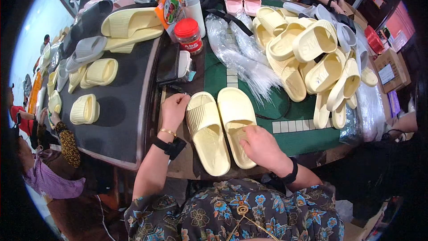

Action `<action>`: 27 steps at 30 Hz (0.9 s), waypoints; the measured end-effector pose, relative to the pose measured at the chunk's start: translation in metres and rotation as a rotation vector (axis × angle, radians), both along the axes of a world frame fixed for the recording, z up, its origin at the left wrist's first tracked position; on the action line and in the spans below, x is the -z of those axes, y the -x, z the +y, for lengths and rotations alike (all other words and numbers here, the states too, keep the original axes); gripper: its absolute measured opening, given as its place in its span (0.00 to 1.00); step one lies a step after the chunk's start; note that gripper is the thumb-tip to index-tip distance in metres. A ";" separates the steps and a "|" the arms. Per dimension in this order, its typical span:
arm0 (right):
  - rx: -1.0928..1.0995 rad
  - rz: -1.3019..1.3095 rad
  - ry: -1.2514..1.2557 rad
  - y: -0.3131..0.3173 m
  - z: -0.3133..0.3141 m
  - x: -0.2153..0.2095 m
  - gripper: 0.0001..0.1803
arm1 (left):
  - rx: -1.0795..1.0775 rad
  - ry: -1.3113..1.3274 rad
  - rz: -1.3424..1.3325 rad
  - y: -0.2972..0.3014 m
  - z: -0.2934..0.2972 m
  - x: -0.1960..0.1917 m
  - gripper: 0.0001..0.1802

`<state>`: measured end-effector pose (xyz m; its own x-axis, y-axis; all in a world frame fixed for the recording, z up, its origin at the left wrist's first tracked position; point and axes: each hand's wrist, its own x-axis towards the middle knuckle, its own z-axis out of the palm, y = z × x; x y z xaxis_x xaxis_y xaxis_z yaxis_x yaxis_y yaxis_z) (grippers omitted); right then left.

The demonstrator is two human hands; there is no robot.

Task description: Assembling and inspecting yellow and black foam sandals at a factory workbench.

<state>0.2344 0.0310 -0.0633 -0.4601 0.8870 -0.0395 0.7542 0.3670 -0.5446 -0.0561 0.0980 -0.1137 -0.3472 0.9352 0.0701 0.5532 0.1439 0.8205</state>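
Right hand (261, 148) flat on one pale-yellow slipper (237, 125), left hand (174, 109) curled against its mate (206, 131), squaring the pair side by side on the tabletop (307, 140).

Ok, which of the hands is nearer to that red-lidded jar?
Left. The left hand rests at the toe end of the left slipper, below the red-lidded jar. The right hand presses the right slipper's heel, farther away.
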 end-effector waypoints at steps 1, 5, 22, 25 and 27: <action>-0.010 0.027 -0.021 0.002 -0.001 0.007 0.17 | 0.043 -0.007 -0.002 -0.003 0.000 -0.003 0.13; -0.050 0.006 -0.234 0.021 0.003 0.037 0.19 | 0.215 0.002 0.067 -0.017 0.012 -0.020 0.12; -0.001 -0.011 -0.292 0.043 0.020 0.058 0.19 | 0.544 0.031 0.408 -0.050 0.068 0.004 0.13; 0.004 -0.043 -0.322 0.044 0.019 0.060 0.20 | 0.553 0.121 0.401 -0.052 0.068 0.003 0.12; -0.013 -0.037 -0.359 0.045 0.019 0.062 0.20 | 0.539 0.143 0.424 -0.052 0.066 0.001 0.12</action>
<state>0.1896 0.0505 -0.1249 -0.4755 0.8414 0.2568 0.7648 0.5397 -0.3518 -0.0040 0.1643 -0.1146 0.1979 0.9794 -0.0397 0.8461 -0.1503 0.5114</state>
